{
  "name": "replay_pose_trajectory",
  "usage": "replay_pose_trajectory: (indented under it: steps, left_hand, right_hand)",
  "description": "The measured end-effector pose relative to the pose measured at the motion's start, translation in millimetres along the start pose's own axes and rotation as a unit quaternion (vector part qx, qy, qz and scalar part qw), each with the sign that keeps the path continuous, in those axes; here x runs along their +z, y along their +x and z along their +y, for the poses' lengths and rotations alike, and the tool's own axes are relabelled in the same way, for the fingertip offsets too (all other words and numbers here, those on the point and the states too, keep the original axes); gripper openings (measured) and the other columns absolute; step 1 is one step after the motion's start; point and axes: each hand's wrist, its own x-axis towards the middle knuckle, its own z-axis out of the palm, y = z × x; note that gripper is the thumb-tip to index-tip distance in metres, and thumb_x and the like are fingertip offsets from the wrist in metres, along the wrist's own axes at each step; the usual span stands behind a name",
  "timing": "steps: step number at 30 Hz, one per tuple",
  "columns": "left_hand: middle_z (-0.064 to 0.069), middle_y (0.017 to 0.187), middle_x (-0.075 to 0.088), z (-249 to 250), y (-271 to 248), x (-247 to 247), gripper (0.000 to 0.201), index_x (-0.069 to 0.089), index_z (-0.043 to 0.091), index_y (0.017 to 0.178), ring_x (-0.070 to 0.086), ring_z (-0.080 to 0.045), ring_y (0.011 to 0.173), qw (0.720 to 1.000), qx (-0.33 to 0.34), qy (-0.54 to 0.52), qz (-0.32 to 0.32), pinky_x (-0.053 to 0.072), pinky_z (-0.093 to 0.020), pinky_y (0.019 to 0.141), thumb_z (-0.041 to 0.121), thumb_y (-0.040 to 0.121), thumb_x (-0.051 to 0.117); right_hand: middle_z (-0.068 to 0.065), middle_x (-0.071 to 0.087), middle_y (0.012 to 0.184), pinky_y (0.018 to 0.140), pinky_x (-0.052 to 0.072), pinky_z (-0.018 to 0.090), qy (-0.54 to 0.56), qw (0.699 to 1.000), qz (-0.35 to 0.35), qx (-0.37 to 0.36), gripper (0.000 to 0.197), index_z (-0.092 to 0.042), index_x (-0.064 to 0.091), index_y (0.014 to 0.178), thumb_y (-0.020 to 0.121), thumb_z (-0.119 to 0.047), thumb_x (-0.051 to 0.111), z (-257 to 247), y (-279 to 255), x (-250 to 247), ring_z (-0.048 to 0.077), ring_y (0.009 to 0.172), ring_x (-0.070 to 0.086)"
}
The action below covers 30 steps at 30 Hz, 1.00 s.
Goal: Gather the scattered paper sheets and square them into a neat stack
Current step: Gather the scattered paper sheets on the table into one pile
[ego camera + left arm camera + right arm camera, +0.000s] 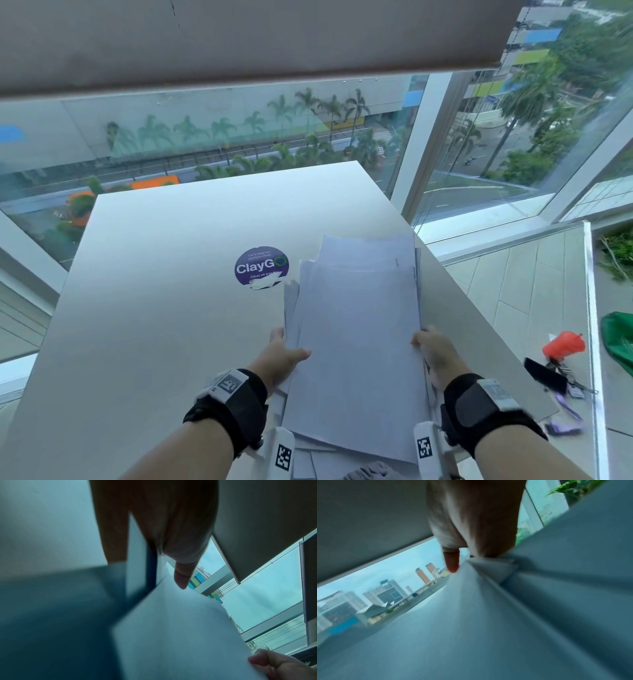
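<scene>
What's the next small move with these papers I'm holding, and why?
Probably stand the paper stack on one edge and tap it on the table. The left hand and right hand grip its sides, but the far sheet edges are staggered, so it isn't square yet.

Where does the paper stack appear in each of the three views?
Head: stack lower centre-right, between both hands.
Left wrist: stack fills lower centre, below the left thumb.
Right wrist: stack fills lower right, blurred.
Shared landmark: the blind above the window.
</scene>
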Motion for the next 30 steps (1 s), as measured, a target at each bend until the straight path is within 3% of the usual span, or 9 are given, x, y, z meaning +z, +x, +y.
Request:
replay_pose_trajectory:
  steps: [3,5,9,11,15,21,24,27,30]
  left_hand:
    - [-0.010,0.123,0.055,3,1,5,0.076,0.021,0.009,0.141,0.057,-0.027,0.108,1.000,0.009,0.029,-0.001,0.049,-0.040,0.094,0.018,0.081,0.068]
    - [-0.001,0.132,0.048,6,1,6,0.077,0.027,0.006,0.140,0.050,-0.028,0.121,0.995,0.021,0.100,-0.008,0.038,-0.033,0.106,0.031,0.081,0.069]
    - [-0.009,0.115,0.066,0,9,-1,0.120,0.054,0.006,0.123,0.063,-0.029,0.104,0.980,-0.027,0.193,-0.023,0.050,-0.037,0.091,0.091,0.038,0.056]
    - [-0.006,0.081,0.066,-4,12,-7,0.085,0.058,0.012,0.107,0.061,-0.024,0.070,0.984,-0.033,0.172,-0.010,0.050,-0.032,0.065,0.081,0.057,0.059]
    - [-0.013,0.104,0.067,2,16,-9,0.027,0.056,0.008,0.110,0.064,-0.030,0.094,0.994,0.012,0.032,0.108,0.052,-0.042,0.089,0.026,0.089,0.058]
    - [-0.016,0.110,0.063,10,24,0,0.025,0.051,0.013,0.103,0.060,-0.033,0.095,0.992,-0.009,0.008,0.123,0.049,-0.040,0.085,0.009,0.080,0.044]
    - [-0.012,0.104,0.049,11,26,12,0.029,0.027,0.013,0.106,0.049,-0.026,0.093,0.994,-0.024,0.014,0.109,0.044,-0.034,0.083,0.009,0.087,0.048]
    - [-0.006,0.101,0.039,13,30,12,0.027,0.026,0.017,0.097,0.038,-0.020,0.093,0.992,-0.038,-0.004,0.118,0.039,-0.020,0.073,0.005,0.092,0.050]
    - [-0.005,0.111,0.044,7,34,1,0.037,0.024,0.022,0.106,0.046,-0.023,0.096,0.989,-0.043,0.034,0.138,0.041,-0.028,0.085,0.004,0.088,0.051]
  right_hand:
    - [0.011,0.036,0.138,0.101,0.033,0.044,-0.084,0.996,0.040,0.008,0.063,-0.010,0.025,0.140,0.083,-0.009,0.052,-2,0,2,0.032,0.128,0.036]
    - [0.014,0.024,0.151,0.109,0.026,0.045,-0.106,0.994,-0.012,0.033,0.076,-0.006,0.013,0.146,0.083,-0.014,0.055,-4,-1,5,0.032,0.137,0.025]
    - [0.013,0.013,0.156,0.112,0.020,0.043,-0.119,0.989,-0.073,0.047,0.082,-0.008,0.004,0.148,0.085,-0.014,0.055,-4,-4,2,0.030,0.142,0.016]
    - [0.014,0.018,0.153,0.108,0.026,0.044,-0.147,0.989,-0.012,0.029,0.077,-0.011,0.010,0.149,0.085,-0.013,0.053,-5,-3,2,0.033,0.139,0.024]
    - [0.018,0.027,0.137,0.098,0.035,0.039,-0.323,0.942,0.072,0.055,0.054,-0.007,0.035,0.134,0.084,-0.020,0.051,-11,-6,11,0.037,0.119,0.037]
    - [0.017,0.048,0.115,0.091,0.045,0.039,-0.261,0.962,0.015,0.080,0.057,-0.003,0.042,0.129,0.078,-0.022,0.057,-23,2,6,0.032,0.103,0.049]
    - [0.006,0.038,0.078,0.068,0.041,0.028,-0.202,0.971,-0.062,0.109,0.038,-0.015,0.043,0.114,0.077,-0.016,0.053,-35,-6,1,0.021,0.064,0.038]
    - [0.003,0.032,0.082,0.072,0.039,0.032,-0.177,0.969,-0.098,0.141,0.023,-0.024,0.045,0.098,0.079,-0.014,0.052,-38,-3,-10,0.019,0.068,0.030]
    - [0.003,0.033,0.082,0.076,0.046,0.036,-0.150,0.974,-0.065,0.156,0.028,-0.022,0.043,0.101,0.078,-0.017,0.057,-36,2,-16,0.021,0.070,0.036]
